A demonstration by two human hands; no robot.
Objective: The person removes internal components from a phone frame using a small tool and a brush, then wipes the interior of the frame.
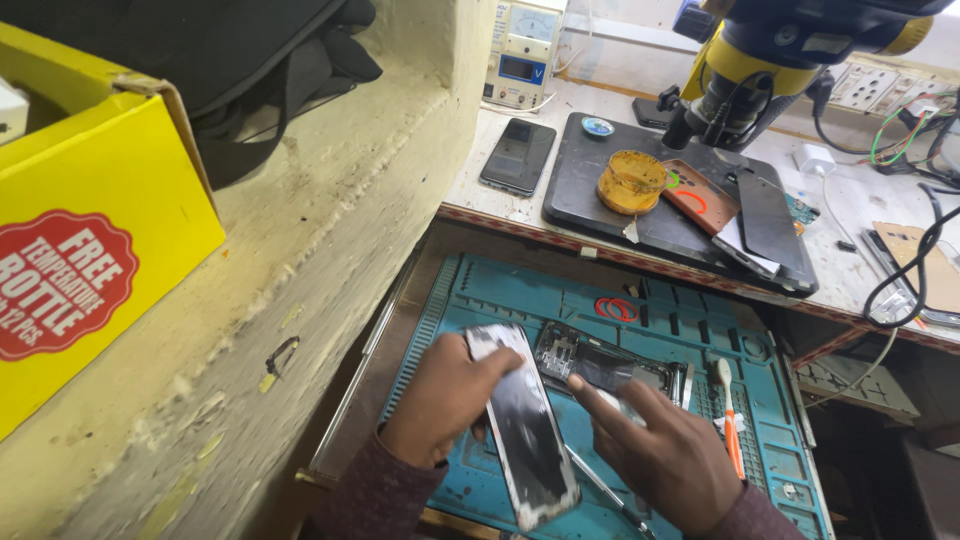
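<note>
Left hand (pixel 447 398) grips one detached phone screen (pixel 524 428). Right hand (pixel 668 455), fingers spread, rests on one opened phone (pixel 605 367). One teal mat (pixel 600 300), one toothbrush (pixel 729 412), two red bands (pixel 617 309).

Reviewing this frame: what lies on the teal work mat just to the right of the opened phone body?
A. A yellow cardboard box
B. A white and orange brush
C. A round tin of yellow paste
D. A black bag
B. The white and orange brush lies on the teal work mat beside the opened phone body, to the right of the right hand.
</note>
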